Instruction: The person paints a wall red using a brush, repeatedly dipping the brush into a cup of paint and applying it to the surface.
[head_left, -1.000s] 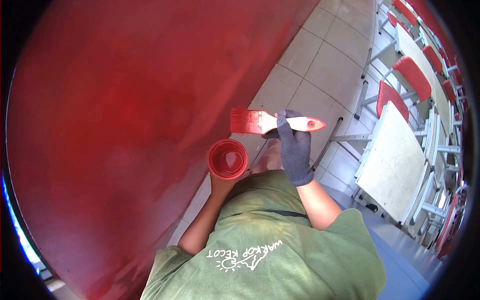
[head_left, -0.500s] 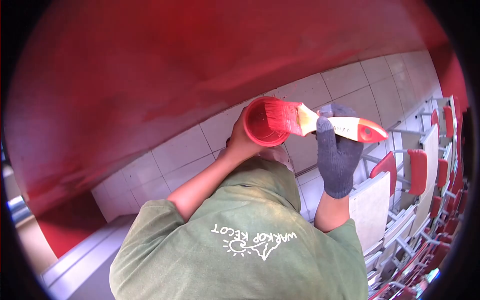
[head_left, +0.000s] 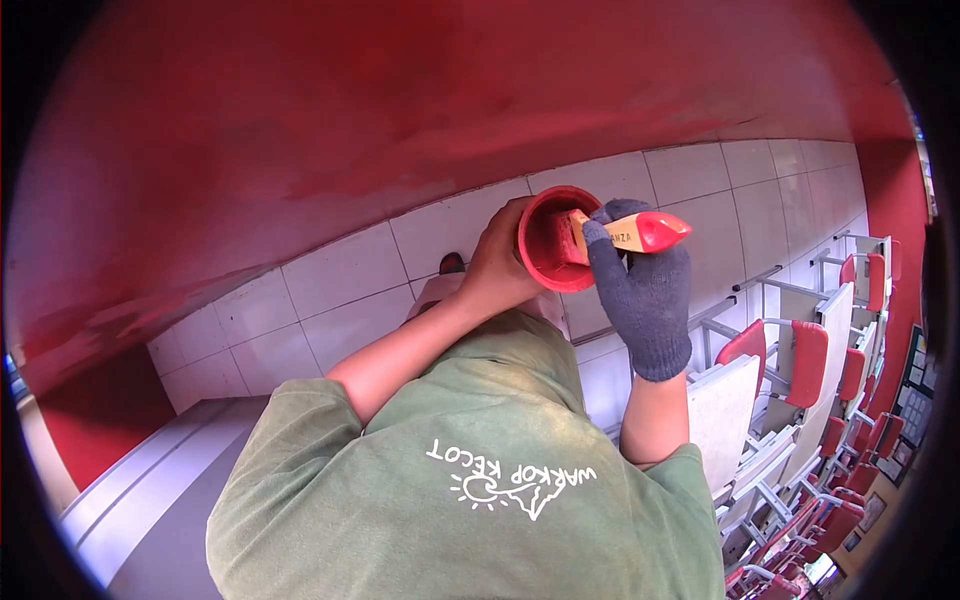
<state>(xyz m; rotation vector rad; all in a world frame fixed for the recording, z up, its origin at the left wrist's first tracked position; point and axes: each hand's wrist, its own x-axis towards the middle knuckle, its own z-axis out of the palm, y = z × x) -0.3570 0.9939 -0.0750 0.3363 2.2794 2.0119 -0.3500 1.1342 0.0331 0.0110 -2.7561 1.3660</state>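
Note:
My bare left hand [head_left: 497, 262] is wrapped round the side of a red paint cup [head_left: 536, 262], held up in front of my body with its mouth tipped toward me. In my right hand [head_left: 648, 300], which wears a dark grey knitted glove, is a paintbrush [head_left: 648, 232] with a pale and red handle. The brush head reaches into the cup, and its bristles are hidden inside. My gloved fingers close around the handle near the cup's rim.
A red painted wall [head_left: 400, 110] with uneven, darker patches runs across the front. White floor tiles [head_left: 345, 255] lie at its foot. Several red-backed chairs [head_left: 808, 362] with pale tablets line the right side. A grey ledge [head_left: 160, 490] stands at the lower left.
My right hand has moved left and lowered the brush head into the cup; before, the red-coated bristles lay across its rim. The cup has shifted slightly right, and the view has turned a little.

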